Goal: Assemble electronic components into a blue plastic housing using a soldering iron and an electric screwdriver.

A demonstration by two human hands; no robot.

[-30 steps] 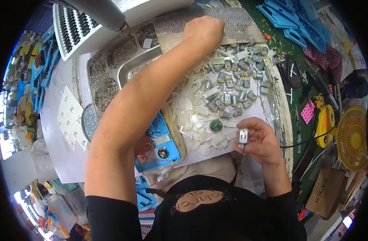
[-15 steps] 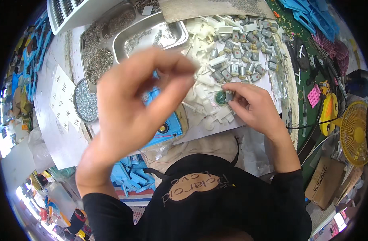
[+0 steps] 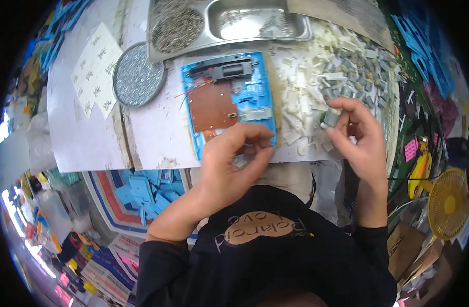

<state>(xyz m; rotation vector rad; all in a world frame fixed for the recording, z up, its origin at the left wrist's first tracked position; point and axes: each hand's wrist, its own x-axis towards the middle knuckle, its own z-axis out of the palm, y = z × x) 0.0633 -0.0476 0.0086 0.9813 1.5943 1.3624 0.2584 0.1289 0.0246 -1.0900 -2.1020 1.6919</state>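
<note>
White worktop (image 3: 157, 135) — right hand (image 3: 364, 140) pinches a small grey motor (image 3: 332, 117).

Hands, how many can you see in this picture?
2. The left hand is over the near edge of the blue plastic casing; the right hand holds a small grey motor near white plastic parts. No others show.

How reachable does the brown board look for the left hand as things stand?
Likely yes: the left hand is near the brown board, which lies mostly uncovered in the open blue casing.
</note>
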